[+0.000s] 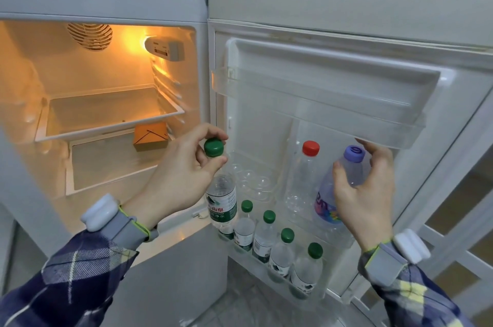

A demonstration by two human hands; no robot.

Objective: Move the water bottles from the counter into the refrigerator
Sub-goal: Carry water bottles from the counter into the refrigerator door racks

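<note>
Inside the lit refrigerator [112,81] a brown carton [151,136] sits on the lower shelf, and just right of it the left hand [184,169] pinches the neck of a green-capped water bottle [221,201] held upright at the door's inner edge. Four smaller green-capped bottles [280,249] stand in a row in the bottom door rack [274,273], a red-capped bottle [304,180] behind them. Far right, the right hand [362,193] wraps a tilted purple-capped bottle [344,182] beneath the upper door bin [333,102].
</note>
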